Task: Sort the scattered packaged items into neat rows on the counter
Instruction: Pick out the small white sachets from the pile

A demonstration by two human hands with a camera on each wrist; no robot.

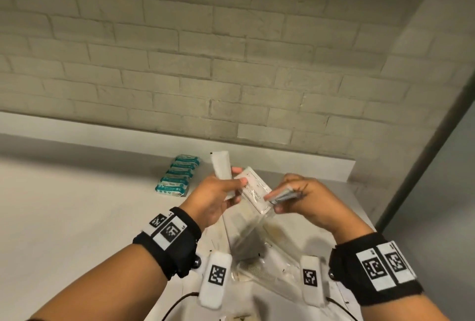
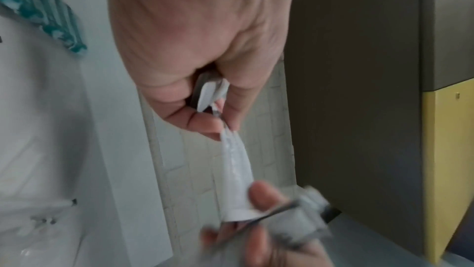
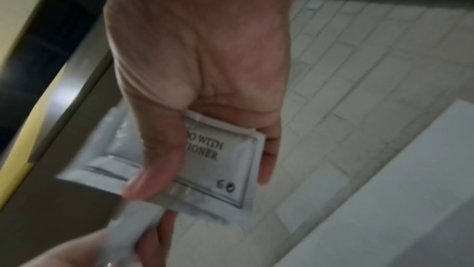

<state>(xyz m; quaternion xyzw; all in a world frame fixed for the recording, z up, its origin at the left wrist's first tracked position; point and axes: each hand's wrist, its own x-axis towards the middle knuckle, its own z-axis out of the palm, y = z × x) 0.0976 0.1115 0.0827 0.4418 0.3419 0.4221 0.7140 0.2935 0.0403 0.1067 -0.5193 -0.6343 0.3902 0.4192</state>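
Both grips closed on sachets, held above the table; nothing set down from this handful yet.

Left hand pinches an upright white sachet between thumb and fingers and touches the printed sachet; right hand holds a thin stack of sachets, thumb pressed on top, the printed one fanning out of it; stack count cannot be told, blur too heavy. Count on the table: one row of five teal packets near the wall, neat; clear wrappers lie loose below the hands, number unclear. Risk, as I judge it: slick sachets could slide from the loose stack during the hand-to-hand pass and scatter again.
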